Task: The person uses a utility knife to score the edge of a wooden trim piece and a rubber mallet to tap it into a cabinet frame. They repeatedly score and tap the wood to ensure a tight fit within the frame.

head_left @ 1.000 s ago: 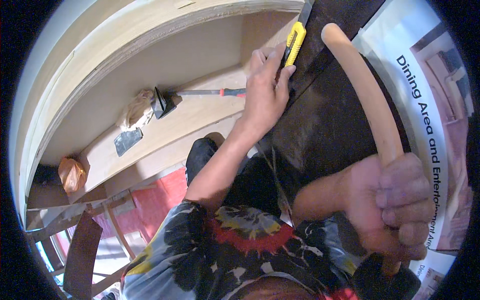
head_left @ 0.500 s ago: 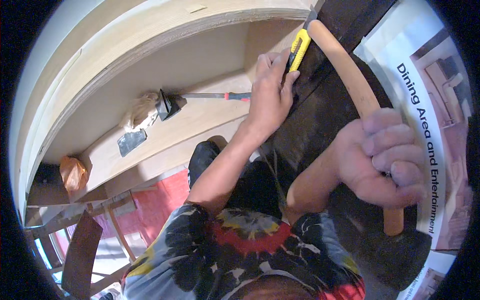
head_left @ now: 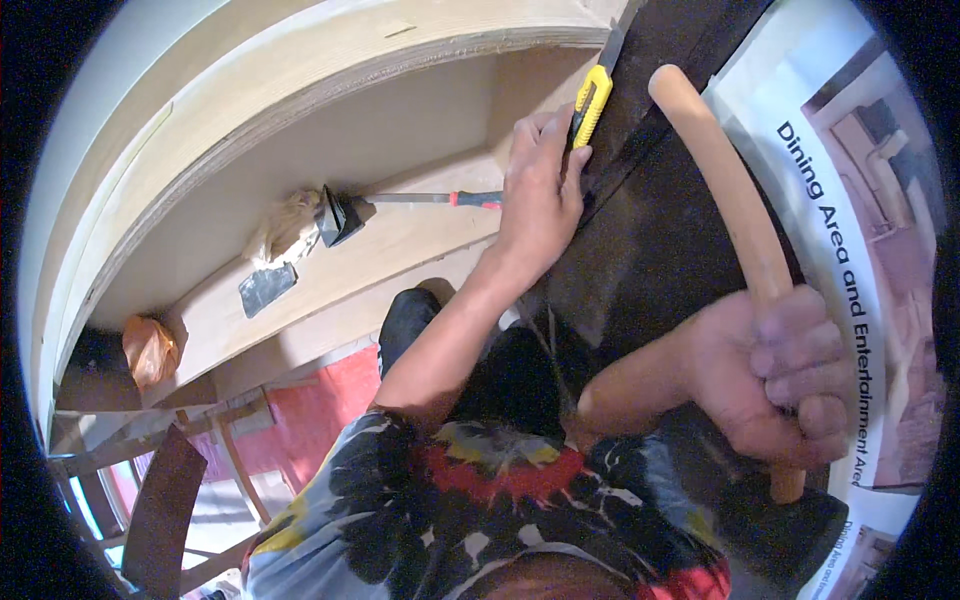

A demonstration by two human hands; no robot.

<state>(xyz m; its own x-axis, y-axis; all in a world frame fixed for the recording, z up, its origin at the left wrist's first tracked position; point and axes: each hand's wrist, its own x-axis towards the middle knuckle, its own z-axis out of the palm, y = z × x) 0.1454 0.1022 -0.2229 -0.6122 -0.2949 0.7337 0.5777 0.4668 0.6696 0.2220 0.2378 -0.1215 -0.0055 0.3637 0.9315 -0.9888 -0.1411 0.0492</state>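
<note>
My left hand (head_left: pixel 540 195) grips a yellow snap-off utility knife (head_left: pixel 592 100). Its extended blade (head_left: pixel 612 48) lies along the corner where the curved plywood edge (head_left: pixel 560 38) meets a dark brown panel (head_left: pixel 690 40). To the right, my right hand (head_left: pixel 775 375), slightly blurred, is closed around the wooden handle (head_left: pixel 735 195) of a mallet, close to its black head (head_left: pixel 785 545). The free rounded end of that handle points up and stands a little apart from the knife, on its right.
Inside the light wooden shelf box are a long thin tool with a red-and-black handle (head_left: pixel 475 199), folded black sandpaper (head_left: pixel 337 215), a pale fibrous bundle (head_left: pixel 285 230), a flat dark piece (head_left: pixel 268 288) and an orange bag (head_left: pixel 150 350). A printed poster (head_left: pixel 850 250) hangs at right.
My right hand has drawn the mallet down and slightly right, so its handle end has moved away from beside the knife blade. The left hand and knife are nearly where they were.
</note>
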